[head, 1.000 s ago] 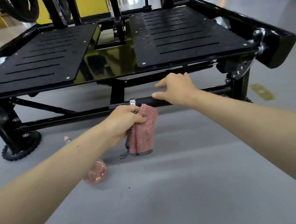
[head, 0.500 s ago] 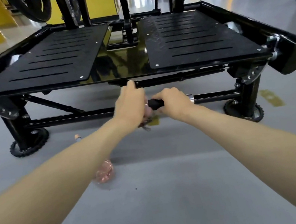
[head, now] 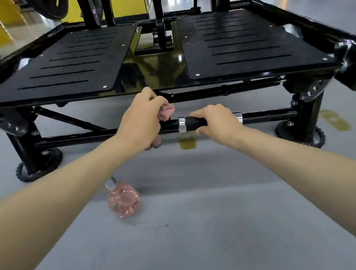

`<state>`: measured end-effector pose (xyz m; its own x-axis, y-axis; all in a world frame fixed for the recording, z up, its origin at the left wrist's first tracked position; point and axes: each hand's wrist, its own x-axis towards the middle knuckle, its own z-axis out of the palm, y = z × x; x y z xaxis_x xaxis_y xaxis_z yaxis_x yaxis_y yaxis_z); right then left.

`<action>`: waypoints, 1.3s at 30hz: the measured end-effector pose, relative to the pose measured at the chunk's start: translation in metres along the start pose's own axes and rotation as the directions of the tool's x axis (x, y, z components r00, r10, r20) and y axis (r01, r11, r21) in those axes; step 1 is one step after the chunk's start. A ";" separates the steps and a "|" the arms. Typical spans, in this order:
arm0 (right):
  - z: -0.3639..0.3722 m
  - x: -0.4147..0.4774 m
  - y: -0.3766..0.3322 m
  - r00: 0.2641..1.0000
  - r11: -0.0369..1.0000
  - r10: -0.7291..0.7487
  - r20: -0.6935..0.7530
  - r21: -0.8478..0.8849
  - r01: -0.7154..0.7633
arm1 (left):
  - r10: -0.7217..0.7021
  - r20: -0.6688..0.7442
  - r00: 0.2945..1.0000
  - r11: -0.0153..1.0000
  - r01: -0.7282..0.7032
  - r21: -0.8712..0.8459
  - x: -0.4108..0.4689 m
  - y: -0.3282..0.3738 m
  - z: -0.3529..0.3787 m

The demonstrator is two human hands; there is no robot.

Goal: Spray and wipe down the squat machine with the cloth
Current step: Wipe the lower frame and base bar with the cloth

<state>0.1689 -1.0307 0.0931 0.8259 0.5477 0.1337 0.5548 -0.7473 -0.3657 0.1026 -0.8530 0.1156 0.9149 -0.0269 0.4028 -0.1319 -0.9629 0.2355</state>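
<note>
Head view: grey floor (head: 211,234) fills the lower half, wide open between the person and the squat machine (head: 157,68), with open floor also running past the machine's right side. The machine's black platform spans nearly the full width. Its front edge runs just above both hands, and two slotted footplates, left (head: 57,70) and right (head: 243,40), flank a glossy central strip. Under that edge a gap opens down to the low crossbar (head: 75,138), which runs between two toothed feet (head: 37,166) resting on the floor.

The left hand (head: 142,121) reaches into this gap, fingers curled tight around a pink cloth (head: 166,113) and holding it at the crossbar, just left of a silver collar (head: 181,125). The right hand (head: 219,123) is wrapped around the black grip sleeve (head: 193,123) beside that collar, fingers closed over the top and thumb underneath.

A clear spray bottle (head: 123,200) sits on the floor below the left forearm, well apart from the machine, with pink liquid inside. A yellowish mark (head: 187,143) stains the floor beneath the grip.
</note>
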 end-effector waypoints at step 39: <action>0.051 -0.002 0.015 0.893 0.865 -0.243 -0.380 -0.501 0.022 | -0.359 0.136 0.923 0.879 0.383 -0.285 0.057 -0.022 0.046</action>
<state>0.1701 -1.0240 0.0400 0.6407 0.5273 0.5581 0.5481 -0.8231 0.1484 0.1751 -0.8461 0.0929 0.9441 0.2841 0.1673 0.1260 -0.7798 0.6132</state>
